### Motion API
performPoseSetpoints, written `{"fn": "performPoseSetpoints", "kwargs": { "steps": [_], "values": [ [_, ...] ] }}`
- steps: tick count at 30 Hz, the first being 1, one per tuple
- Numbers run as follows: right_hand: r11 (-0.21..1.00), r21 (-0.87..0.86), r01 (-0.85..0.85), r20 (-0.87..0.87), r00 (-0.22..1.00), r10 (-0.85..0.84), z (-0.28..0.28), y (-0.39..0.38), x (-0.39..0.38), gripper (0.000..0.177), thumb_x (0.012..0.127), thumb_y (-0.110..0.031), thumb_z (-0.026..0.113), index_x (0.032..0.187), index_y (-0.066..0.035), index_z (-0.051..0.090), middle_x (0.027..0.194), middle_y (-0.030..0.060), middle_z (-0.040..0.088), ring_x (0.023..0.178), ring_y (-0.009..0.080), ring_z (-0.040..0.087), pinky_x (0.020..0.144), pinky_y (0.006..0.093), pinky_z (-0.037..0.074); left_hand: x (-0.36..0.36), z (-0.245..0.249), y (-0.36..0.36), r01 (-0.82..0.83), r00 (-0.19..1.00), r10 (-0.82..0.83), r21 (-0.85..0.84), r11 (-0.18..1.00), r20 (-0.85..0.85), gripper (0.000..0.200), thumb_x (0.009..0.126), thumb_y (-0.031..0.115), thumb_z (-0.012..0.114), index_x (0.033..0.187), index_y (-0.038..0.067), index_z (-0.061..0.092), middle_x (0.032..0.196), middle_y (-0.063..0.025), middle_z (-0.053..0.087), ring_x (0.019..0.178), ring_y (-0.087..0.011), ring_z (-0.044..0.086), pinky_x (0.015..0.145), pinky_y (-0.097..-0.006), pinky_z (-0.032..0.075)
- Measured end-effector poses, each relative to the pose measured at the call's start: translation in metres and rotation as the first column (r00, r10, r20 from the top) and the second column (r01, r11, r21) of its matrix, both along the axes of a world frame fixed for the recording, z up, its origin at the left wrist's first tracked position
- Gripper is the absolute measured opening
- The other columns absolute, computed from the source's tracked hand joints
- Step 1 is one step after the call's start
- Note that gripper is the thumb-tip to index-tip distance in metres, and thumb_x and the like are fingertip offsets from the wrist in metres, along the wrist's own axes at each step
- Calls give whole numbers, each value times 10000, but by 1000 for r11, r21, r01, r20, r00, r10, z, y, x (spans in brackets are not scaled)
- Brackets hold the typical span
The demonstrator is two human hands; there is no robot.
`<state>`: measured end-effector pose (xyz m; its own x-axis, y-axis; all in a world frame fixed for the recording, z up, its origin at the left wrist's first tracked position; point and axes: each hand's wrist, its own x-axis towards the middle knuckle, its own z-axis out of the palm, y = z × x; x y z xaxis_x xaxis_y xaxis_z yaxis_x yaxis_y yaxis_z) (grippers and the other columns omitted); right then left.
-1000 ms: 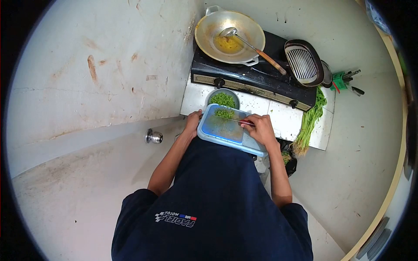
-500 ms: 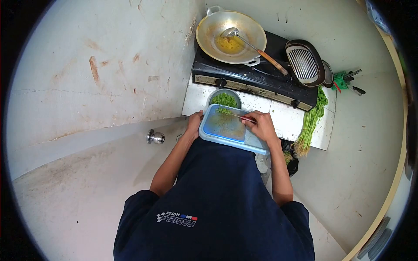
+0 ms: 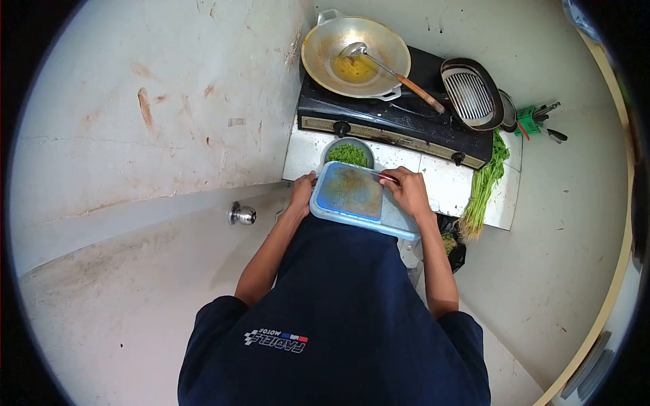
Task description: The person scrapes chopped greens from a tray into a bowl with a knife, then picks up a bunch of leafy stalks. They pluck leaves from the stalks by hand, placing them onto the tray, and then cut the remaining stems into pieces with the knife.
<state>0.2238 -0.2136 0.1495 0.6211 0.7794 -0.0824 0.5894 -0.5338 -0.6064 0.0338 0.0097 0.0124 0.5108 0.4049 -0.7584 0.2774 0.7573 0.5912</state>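
Gripping a red-handled knife (image 3: 388,177) in the right hand (image 3: 407,192), a person in a dark T-shirt (image 3: 325,304) lays its blade along the far edge of a blue cutting board (image 3: 349,193), whose surface bears green stains. The left hand (image 3: 301,193) clasps the board's left end; the two hands are apart, with the board between them. The board is held just in front of the body, at the near edge of a white-tiled counter (image 3: 437,186). Just beyond it, near the counter's near-left corner, stands a round bowl (image 3: 370,155) of finely chopped greens (image 3: 348,154); whether bowl and board touch cannot be told. Behind the bowl, a black stove (image 3: 399,125) carries a large wok (image 3: 318,51) on its left side, yellow liquid (image 3: 353,70) pooled inside and a ladle (image 3: 401,79) leaning across the right rim. A ridged pan (image 3: 470,96) sits at the stove's right end. To the right, long green stalks (image 3: 487,183) lie along the counter's right side, roots toward the near edge, below which a black bag (image 3: 457,258) shows. Farther right, a green basket (image 3: 527,122) holds utensils beside the wall.
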Motion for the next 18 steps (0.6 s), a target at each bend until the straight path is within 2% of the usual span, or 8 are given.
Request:
{"fn": "performPoseSetpoints", "kwargs": {
  "steps": [2, 5, 8, 11, 14, 17, 18],
  "values": [
    [999, 48, 4, -114, 994, 2, 9, 2, -1, 210, 880, -252, 717, 1008, -98, 779, 896, 110, 721, 817, 314, 686, 757, 440, 513, 0, -4, 0, 16, 1000, -16, 24, 1000, 0, 386, 1057, 271, 465, 1149, -81, 594, 1075, -199, 653, 929, -261, 638, 861, -393, 532],
    [985, 100, -139, -191, 969, 157, 16, 2, -4, 232, 889, -263, 706, 1045, -106, 775, 895, 114, 714, 805, 315, 683, 757, 452, 507, -1, -14, 3, 9, 999, -8, -19, 1000, 36, 398, 1060, 274, 461, 1163, -88, 589, 1090, -204, 653, 939, -268, 641, 874, -397, 532],
    [982, -109, -156, 51, 985, 162, 3, 2, -5, 245, 891, -251, 704, 1076, -105, 768, 930, 115, 712, 815, 322, 680, 768, 446, 513, 2, -5, -1, -8, 1000, 9, -33, 999, 23, 413, 1062, 282, 458, 1171, -95, 587, 1100, -208, 649, 940, -271, 640, 873, -396, 533],
    [983, -181, -24, 91, 995, 42, -8, 6, 0, 245, 882, -247, 714, 1078, -112, 770, 956, 114, 710, 844, 328, 679, 778, 420, 525, -1, -20, -1, 49, 999, -49, 20, 999, -1, 421, 1065, 288, 452, 1173, -97, 585, 1104, -209, 643, 944, -272, 641, 873, -399, 535],
    [999, -51, -2, -64, 998, -1, 4, 10, -1, 265, 921, -262, 683, 1102, -85, 762, 979, 120, 702, 854, 322, 676, 774, 405, 525, 0, -12, -2, 50, 999, -51, 13, 999, 11, 424, 1068, 291, 443, 1178, -93, 585, 1098, -205, 640, 943, -272, 641, 874, -398, 533],
    [979, 141, -145, -206, 963, 172, 2, 7, -3, 257, 917, -241, 688, 1106, -81, 759, 982, 127, 695, 854, 325, 675, 779, 410, 526, 1, -2, -3, 39, 999, -39, -28, 999, 22, 421, 1068, 293, 441, 1179, -87, 585, 1079, -200, 642, 940, -271, 641, 869, -401, 535],
    [982, 95, -166, -169, 969, 180, 1, 8, -3, 255, 913, -234, 694, 1104, -78, 758, 978, 127, 693, 848, 319, 674, 776, 407, 526, 1, -6, -3, 35, 999, -35, -32, 999, 28, 418, 1068, 293, 443, 1174, -84, 588, 1075, -199, 643, 937, -270, 642, 862, -401, 537]
  ]
}}
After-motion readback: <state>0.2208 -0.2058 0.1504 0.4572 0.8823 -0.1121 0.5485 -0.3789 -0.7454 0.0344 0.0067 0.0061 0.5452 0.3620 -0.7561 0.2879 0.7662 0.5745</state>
